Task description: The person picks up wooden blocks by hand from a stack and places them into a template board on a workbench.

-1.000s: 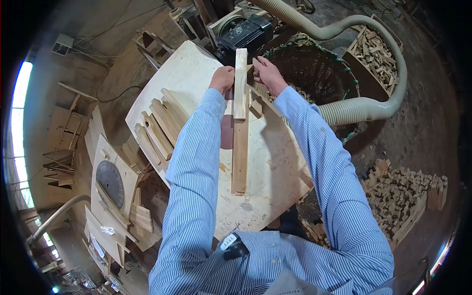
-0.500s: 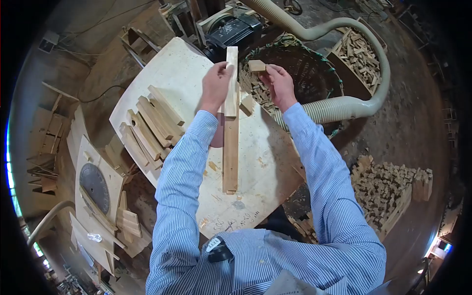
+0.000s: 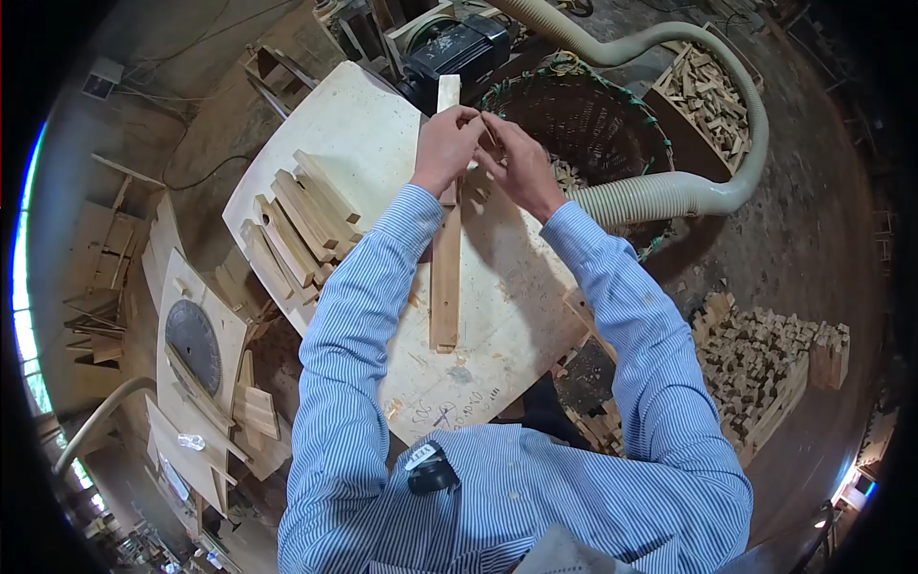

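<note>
Both hands meet over the upper end of a long wooden strip on the pale work table (image 3: 335, 115). My left hand (image 3: 447, 150) has its fingers drawn together at the pale wood piece (image 3: 448, 91), whose far end sticks out beyond it. My right hand (image 3: 523, 165) is right beside it, fingers bent inward; what lies between its fingertips is hidden. Toward me runs the brown wooden strip (image 3: 445, 287), flat on the table. Several cut wooden pieces (image 3: 306, 225) lie side by side to the left.
A dark motor (image 3: 457, 53) stands behind the table. Beyond my right hand is a large basket (image 3: 612, 124), with a ribbed hose (image 3: 660, 196) across it. Offcuts fill a crate (image 3: 708, 100) and form a stack (image 3: 755, 373) at right. A round saw blade (image 3: 193, 346) is at left.
My right hand has moved left to meet my left hand, and the small block it held is now out of sight. My left hand has shifted slightly right along the wood.
</note>
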The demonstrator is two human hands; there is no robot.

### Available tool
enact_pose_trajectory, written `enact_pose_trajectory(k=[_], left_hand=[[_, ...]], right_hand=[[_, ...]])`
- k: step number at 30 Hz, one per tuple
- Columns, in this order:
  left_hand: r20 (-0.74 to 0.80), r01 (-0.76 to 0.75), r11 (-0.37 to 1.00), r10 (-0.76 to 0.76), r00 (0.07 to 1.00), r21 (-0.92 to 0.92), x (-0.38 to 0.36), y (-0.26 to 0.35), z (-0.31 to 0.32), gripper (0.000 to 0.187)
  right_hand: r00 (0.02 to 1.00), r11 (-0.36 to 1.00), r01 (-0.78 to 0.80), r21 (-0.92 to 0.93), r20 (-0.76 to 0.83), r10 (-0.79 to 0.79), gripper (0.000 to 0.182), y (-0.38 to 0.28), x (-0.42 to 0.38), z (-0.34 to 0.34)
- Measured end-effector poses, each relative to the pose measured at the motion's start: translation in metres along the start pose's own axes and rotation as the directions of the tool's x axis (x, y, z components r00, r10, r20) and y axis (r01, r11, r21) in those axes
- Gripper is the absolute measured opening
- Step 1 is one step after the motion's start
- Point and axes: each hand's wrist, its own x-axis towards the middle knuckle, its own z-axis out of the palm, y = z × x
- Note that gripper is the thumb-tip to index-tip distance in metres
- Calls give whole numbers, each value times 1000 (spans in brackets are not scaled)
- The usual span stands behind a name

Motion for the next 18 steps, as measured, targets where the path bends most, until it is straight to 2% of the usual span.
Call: enact_pose_trajectory(k=[1,2,3,5,6,7,8,9,10,11,12,16,18], left_hand=[[-5,-28,997,28,1000,72,0,5,1,33],[-7,-52,988,54,999,143,0,8,0,35],[-8,-47,988,49,999,144,2,6,-2,35],[129,-66,996,58,990,60,8,1,-7,38],[127,-64,996,57,990,56,8,-1,-10,38],[89,-138,974,123,988,181,8,-3,-13,39],[60,-203,930,194,979,307,8,-4,-16,40],[40,-255,866,264,964,429,8,-7,-18,42],[37,-252,867,263,964,429,8,-10,-18,42],[46,-228,916,226,973,330,7,-14,-17,42],[60,-199,953,191,980,228,7,-16,-17,42],[58,-138,984,132,989,114,10,-17,-19,42],[65,-59,997,57,996,40,9,-13,-19,40]], right_hand=[[1000,1000,1,4,3,-1,55,5,5,1],[997,988,-76,135,3,76,54,10,10,3],[988,953,-153,263,13,155,52,13,14,4],[979,948,-206,244,49,200,50,19,19,5],[936,805,-349,479,139,323,49,24,22,7],[876,586,-467,662,256,409,49,29,24,9],[867,519,-483,705,302,397,51,34,23,8],[867,520,-485,704,305,395,51,34,23,8],[848,419,-494,762,318,423,51,34,23,8],[828,312,-496,810,334,450,52,33,23,9],[826,265,-502,824,365,429,53,37,24,11],[826,294,-510,808,364,431,49,38,20,21],[845,513,-501,697,266,463,45,39,18,23]])
